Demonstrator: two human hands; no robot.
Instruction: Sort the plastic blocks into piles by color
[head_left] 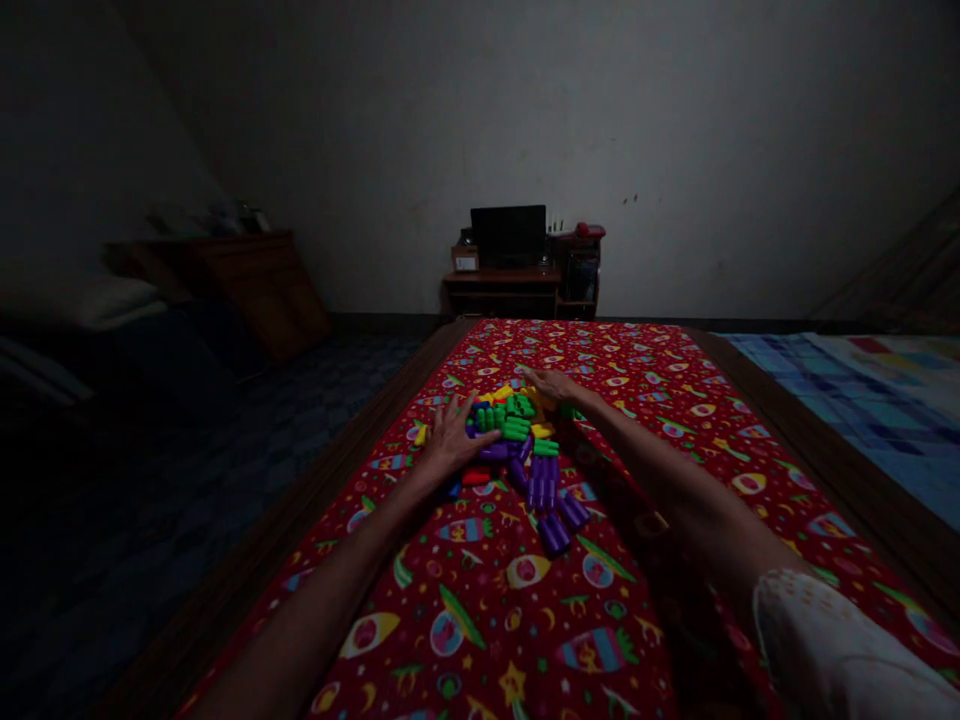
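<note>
A loose heap of plastic toy building blocks lies on the red patterned cloth [525,610]. Green blocks [516,428] sit in its middle, with yellow blocks [541,431] around them. Purple blocks [543,484] trail toward me, and two of them lie nearest. One red block [476,478] rests at the near left. My left hand [451,440] is spread against the heap's left side, fingers apart. At the far right side, my right hand [553,385] reaches over the yellow blocks with its fingers stretched out. Its underside is hidden.
The cloth covers a long table with brown edges [724,365]. Beyond it, a monitor [508,235] stands on a desk [502,280] against the wall. A wooden cabinet [259,290] is at the left. Blue plaid bedding [832,400] lies at the right.
</note>
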